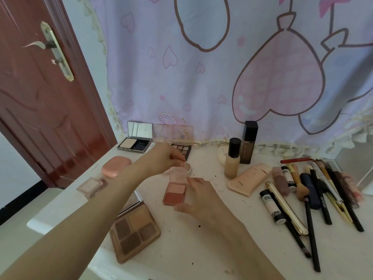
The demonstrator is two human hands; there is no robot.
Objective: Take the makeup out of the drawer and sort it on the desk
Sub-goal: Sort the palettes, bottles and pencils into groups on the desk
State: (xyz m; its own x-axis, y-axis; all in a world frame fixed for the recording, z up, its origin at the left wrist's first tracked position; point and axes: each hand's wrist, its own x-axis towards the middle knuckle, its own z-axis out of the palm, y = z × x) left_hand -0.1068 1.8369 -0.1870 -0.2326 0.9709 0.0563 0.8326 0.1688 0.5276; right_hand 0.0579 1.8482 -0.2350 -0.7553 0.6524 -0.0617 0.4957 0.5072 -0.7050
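Both hands on the open blush compact (175,189)
Left hand (161,160) pinches its lid; right hand (198,196), fingers spread, touches its side.

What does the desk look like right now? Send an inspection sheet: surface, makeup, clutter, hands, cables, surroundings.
Surface: white desk top, speckled with dark crumbs.
Job's things: small open two-tone pink blush compact at centre; open brown four-pan eyeshadow palette near the front edge; open mirrored powder compact at the back; closed pink oval case; beige foundation bottle with black cap; row of pencils, brushes and tubes to the right.
Clutter: nothing seen beyond the makeup.
Hands: left hand pinches the blush compact's raised lid; right hand touches the compact's side.
Cables: nothing seen.
Surroundings: lilac heart-print cloth behind the desk; red-brown door to the left.
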